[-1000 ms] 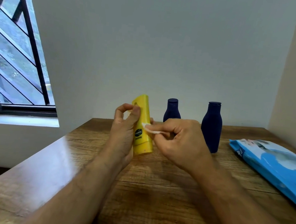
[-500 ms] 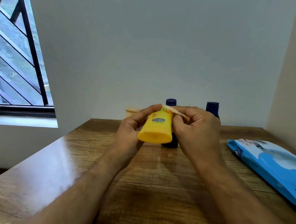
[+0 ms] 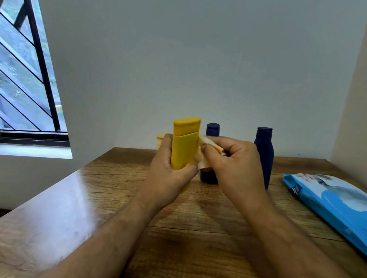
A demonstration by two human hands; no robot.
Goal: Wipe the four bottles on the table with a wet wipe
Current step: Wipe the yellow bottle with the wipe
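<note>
My left hand grips a yellow bottle upright above the table, cap end up. My right hand pinches a white wet wipe against the bottle's right side. Two dark blue bottles stand behind my hands: a smaller one, mostly hidden by my right hand, and a taller one to the right. The pale top of a fourth bottle peeks out behind my left hand.
A blue wet-wipe pack lies at the right edge of the wooden table. Walls close in behind and on the right. A barred window is at the left.
The yellow bottle has been turned from pointing its base at me to standing upright with the cap up. My right hand has shifted the wipe to its right side.
</note>
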